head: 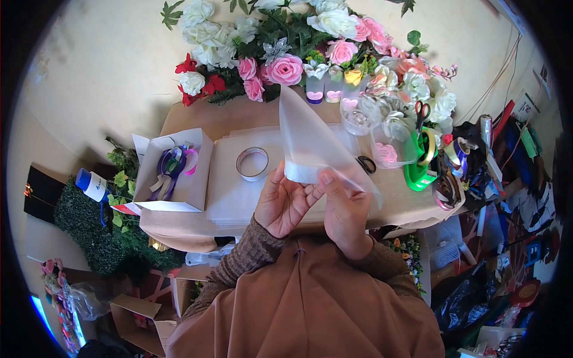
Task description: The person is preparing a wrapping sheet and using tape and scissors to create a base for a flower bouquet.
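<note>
A translucent, stiff-looking sheet [309, 129] rises to a point above my hands, in front of the table. A curved whitish band [302, 172] runs along its lower edge; whether it is part of the sheet or a separate strip I cannot tell. My left hand [284, 203] holds the band's left end by the thumb, with its fingers curled underneath. Between thumb and fingers, my right hand [347, 215] pinches the sheet's lower right part. Just left of the sheet, a roll of tape [252, 164] lies on a stack of translucent sheets [228, 192].
An open white box [172, 203] with ribbon rolls [171, 161] stands left. To the right are black-handled scissors [368, 164], a clear tub [394, 150] with pink labels, and a green tape dispenser [421, 168] holding red-and-black scissors [422, 112]. Artificial flowers [284, 69] line the back edge.
</note>
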`<state>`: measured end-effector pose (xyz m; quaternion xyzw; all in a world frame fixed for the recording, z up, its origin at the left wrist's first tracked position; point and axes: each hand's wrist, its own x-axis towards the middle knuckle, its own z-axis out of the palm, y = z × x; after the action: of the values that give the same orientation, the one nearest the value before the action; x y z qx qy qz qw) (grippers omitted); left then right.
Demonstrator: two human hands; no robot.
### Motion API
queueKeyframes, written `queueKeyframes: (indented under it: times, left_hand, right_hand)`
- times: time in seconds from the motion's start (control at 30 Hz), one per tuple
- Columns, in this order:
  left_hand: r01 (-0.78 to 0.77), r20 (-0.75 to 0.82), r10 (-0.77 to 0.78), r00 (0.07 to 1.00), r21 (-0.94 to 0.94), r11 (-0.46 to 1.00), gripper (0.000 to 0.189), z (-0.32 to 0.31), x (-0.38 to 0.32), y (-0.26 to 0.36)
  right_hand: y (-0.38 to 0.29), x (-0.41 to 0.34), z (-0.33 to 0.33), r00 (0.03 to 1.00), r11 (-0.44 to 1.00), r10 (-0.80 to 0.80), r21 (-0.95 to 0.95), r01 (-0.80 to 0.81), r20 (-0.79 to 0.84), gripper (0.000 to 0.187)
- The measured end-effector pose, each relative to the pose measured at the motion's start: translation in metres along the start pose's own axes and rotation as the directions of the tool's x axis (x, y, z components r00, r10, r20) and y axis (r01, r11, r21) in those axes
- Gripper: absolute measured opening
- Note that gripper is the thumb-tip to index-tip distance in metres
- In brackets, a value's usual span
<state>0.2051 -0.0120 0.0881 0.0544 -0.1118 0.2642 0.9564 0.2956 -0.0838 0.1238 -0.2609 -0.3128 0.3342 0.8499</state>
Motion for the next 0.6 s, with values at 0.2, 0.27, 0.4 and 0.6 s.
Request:
queueKeyframes:
  times: [0.2, 0.27, 0.4, 0.6]
  left_hand:
    - [0.036, 0.041, -0.032, 0.999, -0.101, 0.994, 0.051, -0.0010, 0.0005, -0.0020]
    - [0.043, 0.053, -0.039, 0.998, -0.095, 0.995, 0.050, -0.0017, 0.0018, -0.0027]
    - [0.040, 0.050, -0.035, 0.998, -0.108, 0.993, 0.050, -0.0004, 0.0006, -0.0026]
    - [0.005, 0.064, -0.004, 0.998, -0.015, 1.000, 0.052, 0.0009, 0.0000, -0.0025]
  right_hand:
    - [-0.0011, -0.0008, 0.0022, 0.999, 0.997, -0.026, -0.070, 0.024, -0.028, 0.011]
    - [-0.0009, -0.0007, 0.0007, 1.000, 0.998, -0.014, -0.061, 0.013, -0.021, 0.010]
    - [0.0021, -0.0021, -0.0035, 1.000, 0.997, 0.000, -0.073, 0.000, -0.009, 0.009]
    - [0.0022, -0.0008, -0.0015, 1.000, 0.999, -0.012, -0.038, 0.013, 0.010, 0.006]
